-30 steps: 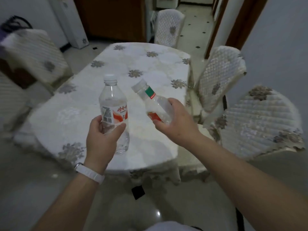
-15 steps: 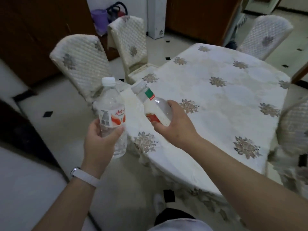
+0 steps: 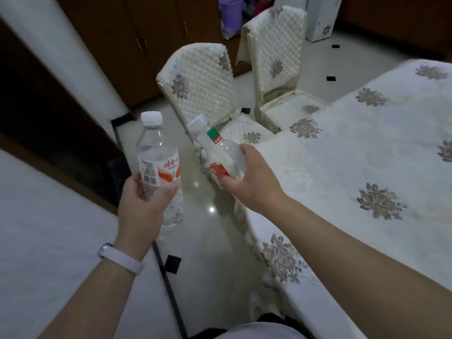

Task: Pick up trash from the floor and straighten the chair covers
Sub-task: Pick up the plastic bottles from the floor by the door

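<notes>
**2 bottles in hand, chairs now ahead**

Since half a second ago our view has swung left. The counter [image 3: 367, 155] with its flowered cloth has slid to the right side, and the 2 covered chairs now stand in the middle ahead of us. The chair at the counter's far end has gone out of view. Both hands hold as before. The left grip [image 3: 141, 206] is curled round the lower half of the upright bottle [image 3: 159, 165], which has a white cap on top. The right grip [image 3: 252, 179] clasps the tilted bottle [image 3: 220, 150], whose neck leans up and to the left. Both bottles are clear plastic, held above the floor [image 3: 208, 228] and apart from each other.

The near chair [image 3: 200, 77] has its seat tucked against the counter's corner, and the tilted bottle and right grip cover part of that seat. The far chair [image 3: 276, 50] stands just beyond it, with a loose flap of cover hanging at its left edge. A purple bin [image 3: 231, 8] sits behind the chairs by the wooden cabinets [image 3: 146, 45]. A white wristband [image 3: 121, 259] circles the left wrist.
</notes>
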### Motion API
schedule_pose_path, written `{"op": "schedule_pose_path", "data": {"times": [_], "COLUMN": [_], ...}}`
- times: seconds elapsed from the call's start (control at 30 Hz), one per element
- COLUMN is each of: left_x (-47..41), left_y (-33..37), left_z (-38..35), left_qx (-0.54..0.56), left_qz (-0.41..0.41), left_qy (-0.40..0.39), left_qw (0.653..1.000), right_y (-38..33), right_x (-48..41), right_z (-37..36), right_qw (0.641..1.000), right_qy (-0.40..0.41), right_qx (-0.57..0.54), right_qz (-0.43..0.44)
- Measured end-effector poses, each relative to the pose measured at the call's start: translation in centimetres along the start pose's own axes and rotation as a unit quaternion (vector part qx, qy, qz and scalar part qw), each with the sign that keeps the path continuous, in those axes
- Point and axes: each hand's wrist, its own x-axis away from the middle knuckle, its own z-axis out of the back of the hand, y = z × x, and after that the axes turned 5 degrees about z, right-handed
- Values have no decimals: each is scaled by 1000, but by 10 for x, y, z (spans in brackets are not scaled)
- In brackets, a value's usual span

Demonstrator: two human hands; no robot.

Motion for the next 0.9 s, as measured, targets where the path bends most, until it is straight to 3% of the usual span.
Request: {"op": "schedule_pose_path", "data": {"times": [0.33, 0.57, 0.73, 0.9], "left_x": [-101, -224, -311, -369], "left_y": [-29, -43, -30, -30], "left_z": [57, 108, 140, 141], "left_qx": [3, 57, 78, 89], "left_qz": [22, 38, 37, 27], "left_qy": [44, 18, 26, 43], "left_qw": [999, 997, 996, 995], "right_y": [-23, -58, -86, -82], "right_x": [-108, -199, -262, -320], "right_z": [-97, -172, -215, -245], "right_qw": [998, 995, 998, 997], "right_qy": [-54, -44, -19, -51], "right_qx": [25, 73, 47, 48], "right_qz": [24, 46, 23, 37]}}
